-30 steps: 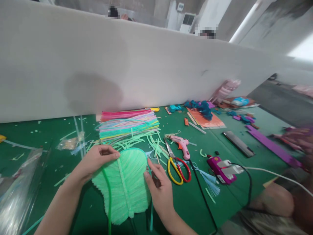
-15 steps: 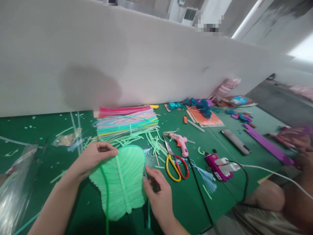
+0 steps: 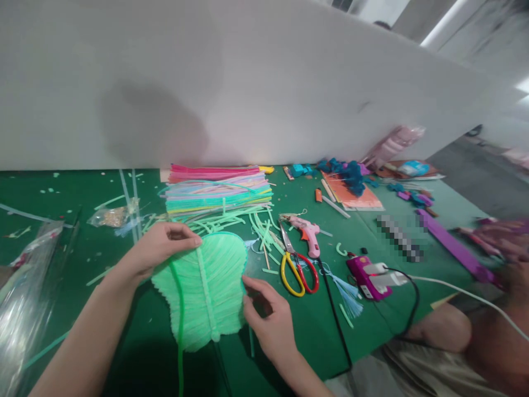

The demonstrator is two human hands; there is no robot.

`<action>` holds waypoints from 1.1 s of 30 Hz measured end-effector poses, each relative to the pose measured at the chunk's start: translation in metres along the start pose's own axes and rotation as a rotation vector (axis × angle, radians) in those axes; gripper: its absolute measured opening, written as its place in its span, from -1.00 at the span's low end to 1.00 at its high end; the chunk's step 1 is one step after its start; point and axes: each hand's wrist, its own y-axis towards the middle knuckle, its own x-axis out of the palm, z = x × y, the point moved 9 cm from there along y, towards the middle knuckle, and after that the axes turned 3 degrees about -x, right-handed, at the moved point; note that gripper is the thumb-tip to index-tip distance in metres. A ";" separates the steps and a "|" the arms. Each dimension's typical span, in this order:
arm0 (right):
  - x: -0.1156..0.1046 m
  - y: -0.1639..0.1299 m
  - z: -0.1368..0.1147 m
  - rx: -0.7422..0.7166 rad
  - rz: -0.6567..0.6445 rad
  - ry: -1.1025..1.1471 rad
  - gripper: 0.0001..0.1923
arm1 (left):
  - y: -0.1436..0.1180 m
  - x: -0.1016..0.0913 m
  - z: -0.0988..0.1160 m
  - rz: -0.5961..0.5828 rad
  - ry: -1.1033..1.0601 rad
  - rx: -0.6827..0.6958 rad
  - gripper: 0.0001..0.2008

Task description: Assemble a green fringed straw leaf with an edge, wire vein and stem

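Note:
A light green leaf (image 3: 223,292) made of fuzzy pipe cleaners, with a raised midrib, is held up over the table. My left hand (image 3: 167,251) pinches its top edge by the midrib, thumb against fingers. My right hand (image 3: 270,317) is closed at the right edge, pressing a thin teal pipe cleaner (image 3: 247,255) against it. That strip follows the leaf's top and right outline, and its loose end hangs below the right hand. A darker green strip (image 3: 181,325) hangs down across the leaf's left half.
Bundled colourful pipe cleaners (image 3: 219,190) lie behind the leaf, with green offcuts (image 3: 215,220) in front. Scissors (image 3: 295,270), a pink glue gun (image 3: 306,231) and a purple power strip (image 3: 366,278) with cables lie to the right. Another person's hand (image 3: 510,240) is at far right.
The camera view has tipped, so the table sits higher. My right hand has slid slightly down the leaf's edge, and the teal strip's hanging end looks shorter. My left hand keeps its pinch.

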 end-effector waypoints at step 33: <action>0.001 -0.009 0.010 0.070 -0.398 0.061 -0.60 | 0.000 0.001 0.000 -0.003 -0.014 0.016 -0.76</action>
